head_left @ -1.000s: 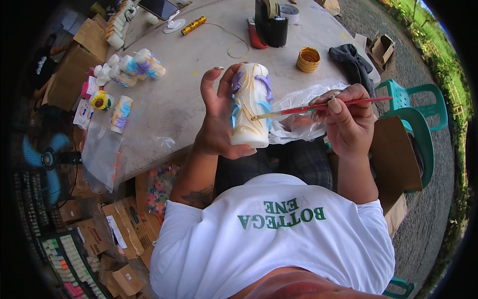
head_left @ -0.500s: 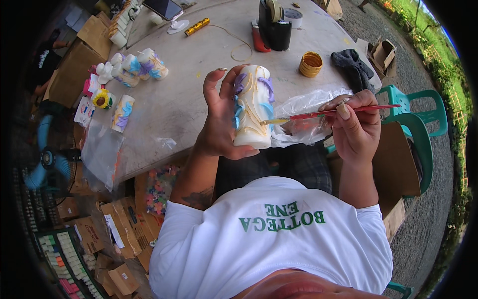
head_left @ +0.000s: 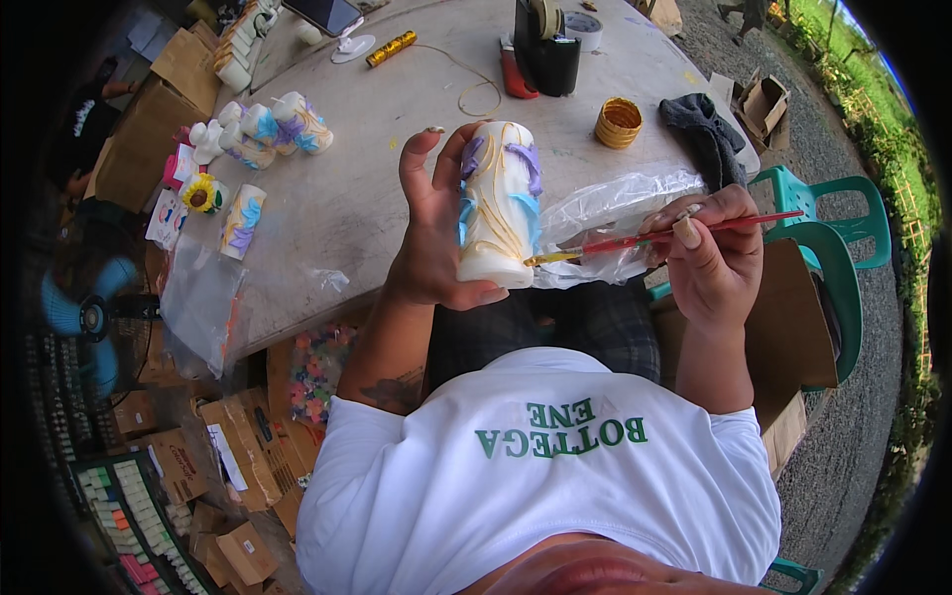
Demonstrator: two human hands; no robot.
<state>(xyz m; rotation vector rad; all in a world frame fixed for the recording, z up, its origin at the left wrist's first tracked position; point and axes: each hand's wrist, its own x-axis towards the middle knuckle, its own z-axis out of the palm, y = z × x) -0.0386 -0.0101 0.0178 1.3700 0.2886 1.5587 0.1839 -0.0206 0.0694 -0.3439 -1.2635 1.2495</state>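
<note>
My left hand (head_left: 433,223) grips a white pillar candle (head_left: 499,208) by its top and base, tilting it a little. Raised purple and blue shapes and gold lines decorate its side. Between the thumb and fingers of my right hand (head_left: 712,248) is a thin red paintbrush (head_left: 645,239). The brush's yellowish tip meets the candle's side low down, near the base edge. Beyond my right hand, a small gold-coloured pot (head_left: 618,123) stands on the table. What lies inside the pot is hard to make out.
Several similar decorated candles (head_left: 288,126) stand at the table's left, with another candle (head_left: 243,222) nearer me. A tape dispenser (head_left: 545,55), a dark cloth (head_left: 706,137) and clear plastic (head_left: 605,223) lie on the table (head_left: 357,149). Green chairs (head_left: 843,223) are at the right, a fan (head_left: 94,315) at the left.
The brush tip has moved down the candle's side toward its base. My left hand has raised and tilted the candle slightly. The fan blades have turned.
</note>
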